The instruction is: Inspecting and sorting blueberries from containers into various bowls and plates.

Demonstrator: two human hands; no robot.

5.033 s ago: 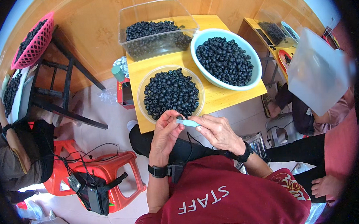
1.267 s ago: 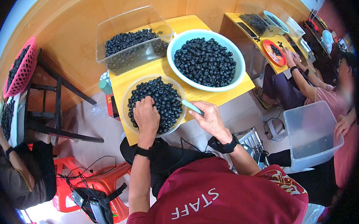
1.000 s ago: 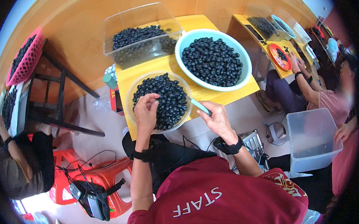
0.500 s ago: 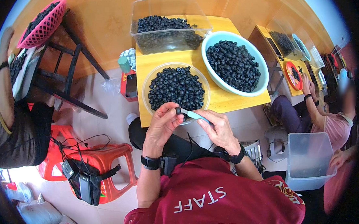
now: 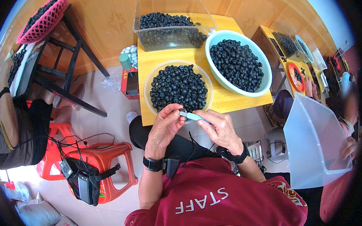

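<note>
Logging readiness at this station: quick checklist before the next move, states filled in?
1. Right hand grips blue-handled tool: ok.
2. Left hand pinches small black piece: ok, mostly covered by fingers.
3. Tool tip seated in the piece: cannot tell, too small.
4. Clear round bowl within reach: ok, just beyond the hands.
5. Blue basin fully inside table edge: not ok, rim passes the right edge in view.

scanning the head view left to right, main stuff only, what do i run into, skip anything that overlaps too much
Pink basket → green cylinder → left grip → blue-handled tool → right grip → translucent plastic bin
</note>
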